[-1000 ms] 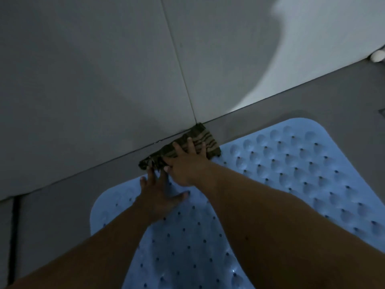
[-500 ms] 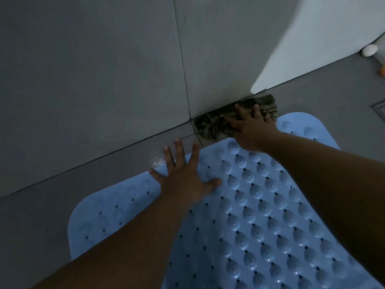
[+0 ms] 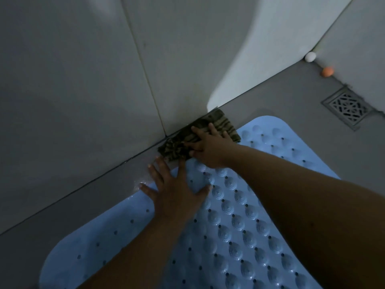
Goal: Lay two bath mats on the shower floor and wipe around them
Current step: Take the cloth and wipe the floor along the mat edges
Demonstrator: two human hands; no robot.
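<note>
A light blue bath mat (image 3: 239, 236) with raised bumps and small holes lies flat on the grey shower floor. My left hand (image 3: 177, 195) is spread flat on the mat's far edge, fingers apart, holding nothing. My right hand (image 3: 208, 144) presses down on a dark striped cloth (image 3: 223, 122) that lies on the narrow strip of floor between the mat and the tiled wall. Only one mat is in view.
The grey tiled wall (image 3: 83, 90) meets the floor just beyond the cloth. A square metal floor drain (image 3: 346, 106) sits at the right. A white ball (image 3: 310, 57) and an orange ball (image 3: 327, 71) lie by the far wall.
My right hand slid the cloth right along the wall joint, then a little back toward the left hand. My left hand stays flat on the mat. The view shifted, revealing the drain.
</note>
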